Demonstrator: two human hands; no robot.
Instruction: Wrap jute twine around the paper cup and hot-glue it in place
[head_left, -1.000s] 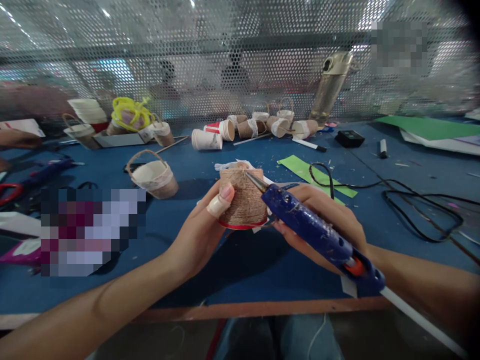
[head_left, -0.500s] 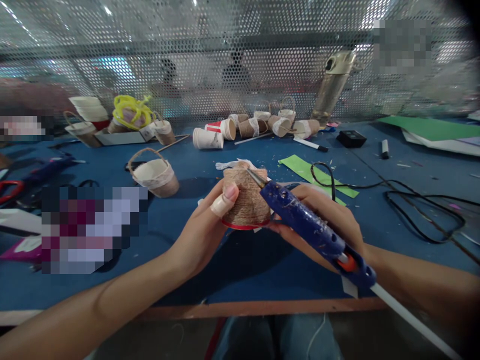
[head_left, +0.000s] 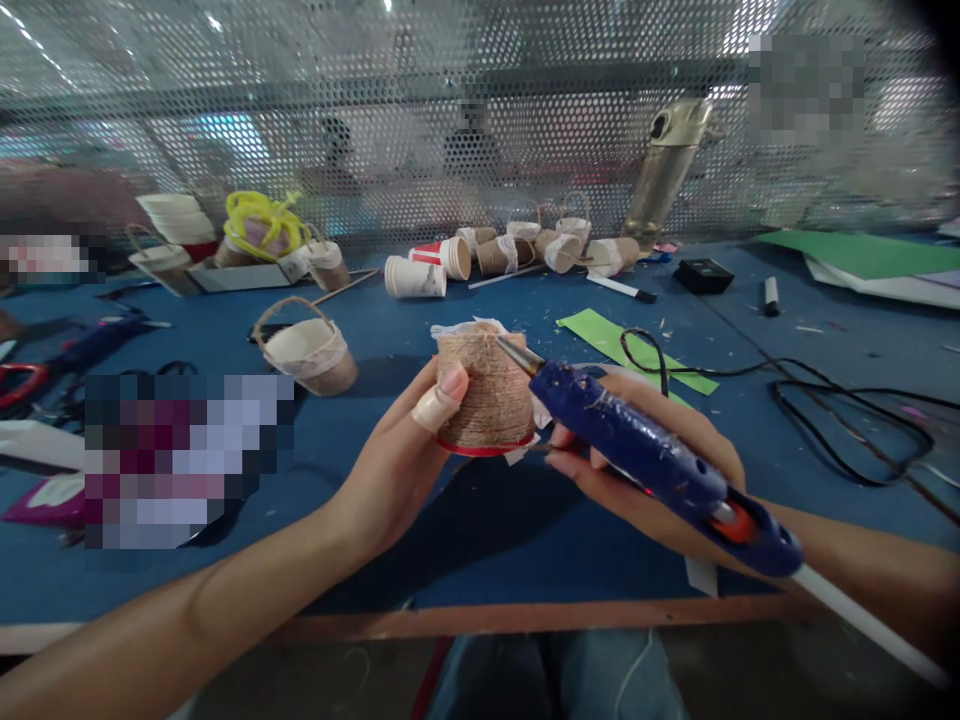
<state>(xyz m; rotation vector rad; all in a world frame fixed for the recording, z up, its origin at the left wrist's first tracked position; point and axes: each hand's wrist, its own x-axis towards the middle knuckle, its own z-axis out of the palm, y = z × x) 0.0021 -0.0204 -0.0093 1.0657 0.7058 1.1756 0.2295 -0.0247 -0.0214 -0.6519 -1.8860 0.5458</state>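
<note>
In my left hand [head_left: 409, 440] is a paper cup wrapped in brown twine [head_left: 487, 395], held upside down with its red rim at the bottom. A bandage circles my left thumb, which presses on the twine. My right hand [head_left: 652, 430] is closed round a blue hot glue gun [head_left: 637, 430]. The gun's metal nozzle points at the upper edge of the wrapped cup and lies at or just in front of the twine; contact is unclear. A white glue stick [head_left: 862, 615] sticks out of the gun's back end. Some white material shows behind the cup.
A small twine-handled basket [head_left: 311, 355] stands left of my hands. Behind are several wrapped cups [head_left: 502, 255], paper cups [head_left: 415, 277] and a bottle [head_left: 664, 175]. Green paper strips [head_left: 600, 330] and a black cable [head_left: 825, 390] lie right. Perforated metal mesh [head_left: 420, 130] closes the back.
My right hand and the glue gun have shifted right and slightly down. The wrapped cup in my left hand has moved a little left and up.
</note>
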